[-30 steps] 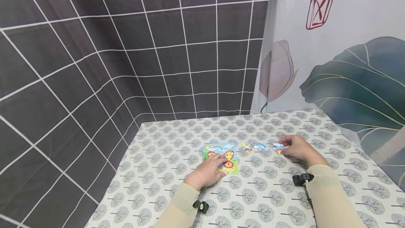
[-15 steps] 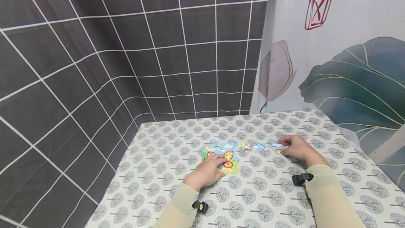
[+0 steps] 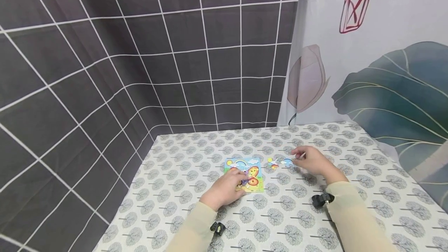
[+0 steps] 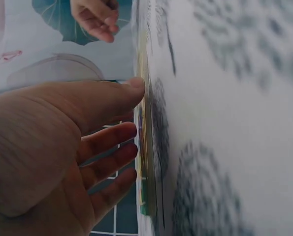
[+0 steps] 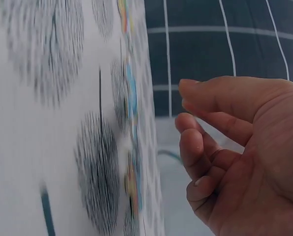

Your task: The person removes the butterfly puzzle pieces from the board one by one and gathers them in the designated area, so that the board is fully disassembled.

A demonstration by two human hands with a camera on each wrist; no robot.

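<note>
A square picture puzzle (image 3: 257,188) with a butterfly, a rainbow and a sun lies on the table. My left hand (image 3: 224,188) rests over its lower left part, hiding some of the picture. In the left wrist view the thumb is at the puzzle's edge and the fingertips touch its face. To the right, my right hand (image 3: 313,161) hovers above the table, its fingers loosely bent with nothing between them. Below it lie a blue rainbow piece (image 5: 131,93) and a red and yellow piece (image 5: 131,184). Another small piece (image 3: 273,163) lies farther left.
The table is covered by a white cloth (image 3: 273,224) with grey tree prints. A dark curtain with white grid lines (image 3: 224,61) hangs behind and on the left. A pale curtain with leaf prints (image 3: 392,100) hangs on the right.
My right hand has moved left and up from the rightmost piece toward the rainbow piece. My left hand has slid slightly left on the puzzle, showing more of the butterfly.
</note>
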